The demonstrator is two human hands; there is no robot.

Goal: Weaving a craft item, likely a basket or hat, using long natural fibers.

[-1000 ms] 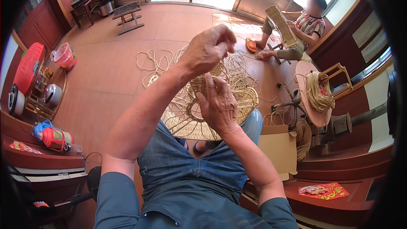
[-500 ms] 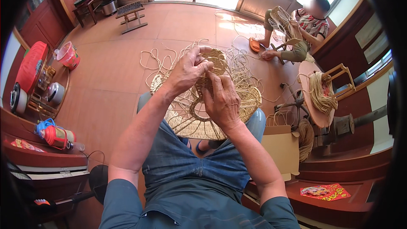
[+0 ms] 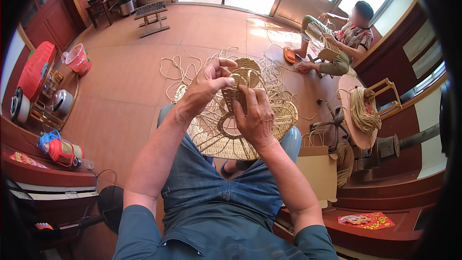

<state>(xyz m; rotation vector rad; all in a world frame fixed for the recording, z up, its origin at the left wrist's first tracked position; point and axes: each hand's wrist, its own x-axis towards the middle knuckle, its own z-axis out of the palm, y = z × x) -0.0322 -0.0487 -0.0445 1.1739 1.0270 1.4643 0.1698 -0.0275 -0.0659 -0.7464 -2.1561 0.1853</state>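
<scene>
Head view: the left hand [image 3: 209, 85] has its thumb and curled fingers close together by the upright part's edge; whether they pinch a strand, I cannot tell. The right hand [image 3: 257, 118] is clamped on that upright part of the straw-coloured woven piece [image 3: 219, 149], which lies across the thighs. Its lower band is densely plaited, with bare spokes meeting a bound ring [image 3: 225, 130]. Loose cords [image 3: 278, 76] tangle beyond it; farther right, a seated person [image 3: 353, 36] holds other wovenwork [image 3: 329, 53].
</scene>
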